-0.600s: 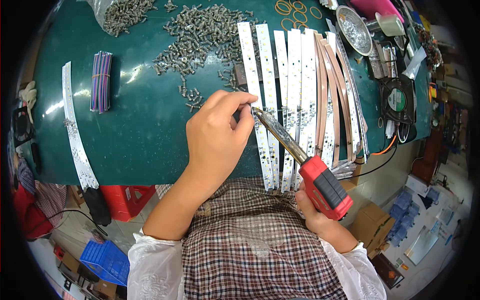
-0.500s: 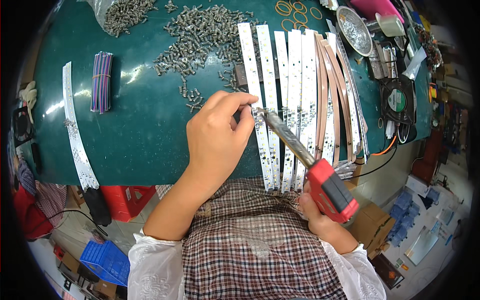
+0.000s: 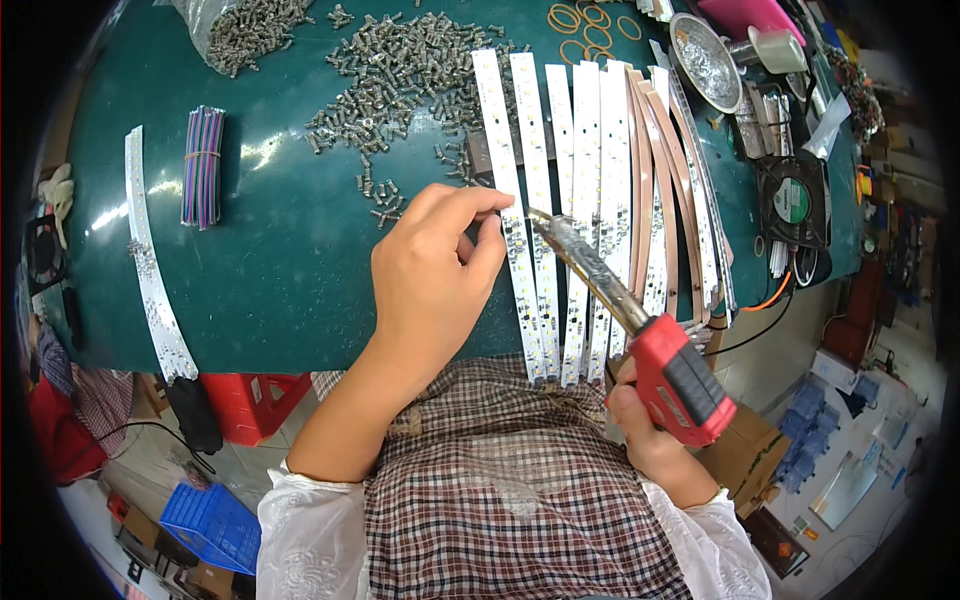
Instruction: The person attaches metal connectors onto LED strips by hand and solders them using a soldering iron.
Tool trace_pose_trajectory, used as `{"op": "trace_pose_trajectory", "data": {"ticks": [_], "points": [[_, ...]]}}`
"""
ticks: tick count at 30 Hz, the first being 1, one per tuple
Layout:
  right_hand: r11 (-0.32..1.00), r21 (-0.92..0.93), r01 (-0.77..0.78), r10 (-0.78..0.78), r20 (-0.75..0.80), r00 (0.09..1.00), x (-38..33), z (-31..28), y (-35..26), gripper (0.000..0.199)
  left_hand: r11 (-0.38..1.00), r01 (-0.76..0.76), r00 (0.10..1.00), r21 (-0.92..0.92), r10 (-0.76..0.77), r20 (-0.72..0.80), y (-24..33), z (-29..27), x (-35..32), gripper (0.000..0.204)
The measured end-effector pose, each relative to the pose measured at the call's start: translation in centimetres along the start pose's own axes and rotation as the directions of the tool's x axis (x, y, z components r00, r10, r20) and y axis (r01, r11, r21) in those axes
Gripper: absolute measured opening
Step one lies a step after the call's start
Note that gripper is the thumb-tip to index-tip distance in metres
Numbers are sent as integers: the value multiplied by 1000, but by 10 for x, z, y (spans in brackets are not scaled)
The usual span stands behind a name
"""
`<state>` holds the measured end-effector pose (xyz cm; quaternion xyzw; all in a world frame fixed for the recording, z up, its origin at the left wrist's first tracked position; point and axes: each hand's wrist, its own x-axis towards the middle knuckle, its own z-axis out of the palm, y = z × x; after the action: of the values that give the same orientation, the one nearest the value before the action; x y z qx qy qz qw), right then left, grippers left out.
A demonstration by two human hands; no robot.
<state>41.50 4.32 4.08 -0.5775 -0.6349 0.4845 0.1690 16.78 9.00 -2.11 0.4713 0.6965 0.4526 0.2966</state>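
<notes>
My left hand (image 3: 430, 265) is at the left edge of the leftmost white LED strip (image 3: 494, 110), with thumb and forefinger pinched together there. Whatever sits between those fingertips is too small to make out. In my right hand (image 3: 650, 445) is a red and black soldering gun (image 3: 682, 378), gripped by its handle. Its long metal barrel points up and left. The tip hangs over the second LED strip (image 3: 533, 105), a little right of my left fingertips. More white strips (image 3: 588, 130) lie side by side to the right, some showing tan backing.
Small metal connectors (image 3: 400, 80) are heaped at the back. Rubber bands (image 3: 597, 30), a metal dish (image 3: 707, 62) and a black fan (image 3: 797, 200) stand toward the right. On the left lie a banded wire bundle (image 3: 202, 168) and a single LED strip (image 3: 150, 260). A red stool (image 3: 255, 405) is below.
The soldering gun has moved slightly right and down, its tip shifting off the leftmost strip. My left hand has stayed nearly in place, still pinched.
</notes>
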Motion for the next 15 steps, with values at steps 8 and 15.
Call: {"op": "trace_pose_trajectory", "data": {"ticks": [8,15], "points": [[999,47,7,-9,41,999,6,14,6,28,1000,0,1000,-1,0,5,1,-2,0,19],[999,54,0,-1,11,1000,4,17,9,30,1000,5,1000,5,-5,-4,1,-1,0,19]]}}
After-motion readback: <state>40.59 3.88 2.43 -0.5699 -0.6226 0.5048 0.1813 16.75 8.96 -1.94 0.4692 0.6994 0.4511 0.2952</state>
